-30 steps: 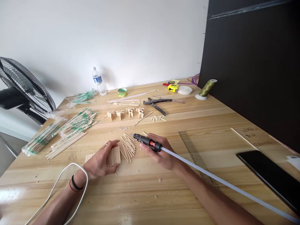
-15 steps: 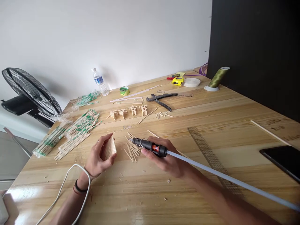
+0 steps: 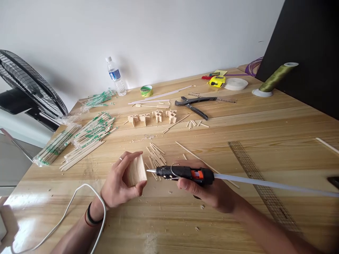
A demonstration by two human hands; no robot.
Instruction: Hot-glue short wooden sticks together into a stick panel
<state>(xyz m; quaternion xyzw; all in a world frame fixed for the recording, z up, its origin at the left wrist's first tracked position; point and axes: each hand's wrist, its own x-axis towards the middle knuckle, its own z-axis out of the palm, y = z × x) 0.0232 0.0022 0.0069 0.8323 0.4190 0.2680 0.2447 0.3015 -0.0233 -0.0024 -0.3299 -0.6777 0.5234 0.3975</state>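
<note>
In my left hand [image 3: 119, 180] is a small panel of wooden sticks [image 3: 135, 170] set side by side, pinched between thumb and fingers with its ridged face toward me. My right hand [image 3: 209, 190] is wrapped round a black hot glue gun [image 3: 182, 173], and a long pale glue stick [image 3: 246, 180] runs out of its back. The nozzle points left and sits close to the panel's right edge; whether they touch I cannot tell. Loose cut sticks [image 3: 156, 155] lie on the table behind the nozzle.
Small stick-built pieces [image 3: 158, 115] stand farther back, near black cutters [image 3: 196, 104]. Bundled sticks [image 3: 95, 128] lie left, by a fan [image 3: 29, 84]. A clear ruler [image 3: 262, 183] lies right. A white cable [image 3: 79, 190] loops over my left forearm. A water bottle [image 3: 116, 77] stands by the wall.
My view has shifted. Panel and glue gun are closer together, with the nozzle now near the panel's edge. The panel's ridged face is turned more toward me.
</note>
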